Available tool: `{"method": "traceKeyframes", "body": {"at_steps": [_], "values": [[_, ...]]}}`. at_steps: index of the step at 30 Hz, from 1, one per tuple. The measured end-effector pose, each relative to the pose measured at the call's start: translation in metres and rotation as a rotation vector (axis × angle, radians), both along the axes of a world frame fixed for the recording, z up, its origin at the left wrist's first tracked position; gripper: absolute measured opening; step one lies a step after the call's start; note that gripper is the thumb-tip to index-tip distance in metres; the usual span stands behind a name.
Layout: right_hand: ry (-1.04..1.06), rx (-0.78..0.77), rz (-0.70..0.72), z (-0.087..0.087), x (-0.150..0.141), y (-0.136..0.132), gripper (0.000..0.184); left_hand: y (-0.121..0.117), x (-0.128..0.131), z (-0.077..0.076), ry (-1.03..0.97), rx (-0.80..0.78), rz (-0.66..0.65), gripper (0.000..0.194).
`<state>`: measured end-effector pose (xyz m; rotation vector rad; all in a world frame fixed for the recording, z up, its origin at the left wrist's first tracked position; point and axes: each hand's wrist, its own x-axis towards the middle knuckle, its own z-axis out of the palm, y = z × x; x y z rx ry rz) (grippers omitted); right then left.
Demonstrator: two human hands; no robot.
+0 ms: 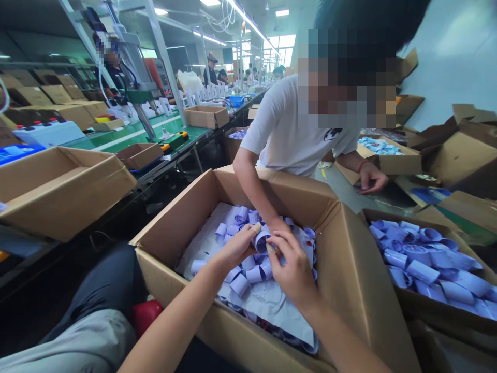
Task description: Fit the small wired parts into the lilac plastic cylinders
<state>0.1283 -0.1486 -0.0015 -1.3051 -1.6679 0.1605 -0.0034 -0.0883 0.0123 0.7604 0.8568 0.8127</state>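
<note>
While the person's left hand (243, 246) grips a short, hollow, lavender plastic cylinder (261, 243) over the middle of a large brown cardboard box (347, 259), the thumb lies along its upper left side and the other fingers are mostly hidden beneath it. The right hand (293, 267) is bent at the cylinder's open near end, its fingertips drawn close together; whether they pinch the rim or anything inside cannot be made out. Beige coverings show on both thumbs, their material unclear.

Below the hands, loose lavender cylinders (239, 285) lie on a creased white sheet (272, 305), partly hidden by the wrists. Under the sheet's near edge, darker contents show too little to identify.

On the far side, a co-worker in a white T-shirt (289, 129) reaches one forearm into the box, that hand largely blocked by the right hand. At the right, a second cardboard box (462, 311), cut off by the view's edge, holds more lavender pieces (423, 272).
</note>
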Motion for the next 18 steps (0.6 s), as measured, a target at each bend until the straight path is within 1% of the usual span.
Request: {"method": "traceKeyframes", "body": {"at_steps": [3, 6, 9, 12, 15, 18], "values": [[-0.181, -0.026, -0.06, -0.005, -0.002, -0.001, 0.024, -0.002, 0.002, 0.001, 0.054, 0.042, 0.024, 0.041], [-0.307, -0.115, -0.091, -0.01, -0.005, -0.001, 0.024, -0.004, 0.003, 0.002, 0.169, 0.134, 0.034, 0.039], [-0.34, -0.189, -0.1, -0.012, -0.007, 0.0, 0.018, -0.006, 0.005, 0.002, 0.283, 0.257, 0.063, 0.034], [-0.334, -0.215, -0.117, -0.012, -0.006, 0.003, 0.017, -0.006, 0.005, 0.001, 0.282, 0.331, 0.091, 0.031], [-0.319, -0.187, -0.09, -0.01, -0.002, 0.004, 0.02, -0.005, 0.005, 0.0, 0.264, 0.298, 0.084, 0.034], [-0.277, -0.09, -0.054, -0.006, 0.002, 0.004, 0.025, -0.004, 0.004, 0.001, 0.202, 0.206, 0.055, 0.039]]}}
